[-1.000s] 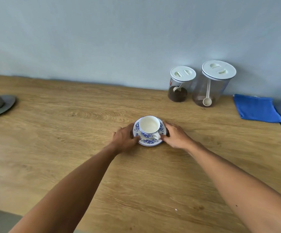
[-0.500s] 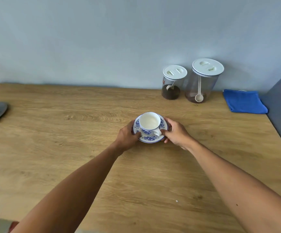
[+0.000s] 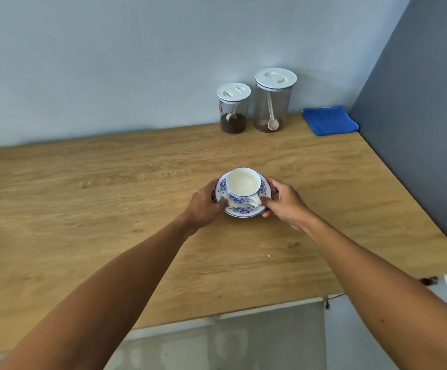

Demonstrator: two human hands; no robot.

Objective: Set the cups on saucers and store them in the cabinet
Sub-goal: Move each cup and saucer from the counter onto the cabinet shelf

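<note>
- No words, brand names or numbers can be read anywhere.
- The smaller jar [image 3: 233, 109] at the back of the worktop [image 3: 110, 209] carries a small red label on its left side; whatever is printed on it is too small to make out.

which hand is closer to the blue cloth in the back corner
The right hand. It grips the right edge of the saucer, on the same side as the blue cloth. The left hand grips the saucer's opposite edge, farther from the cloth.
</note>
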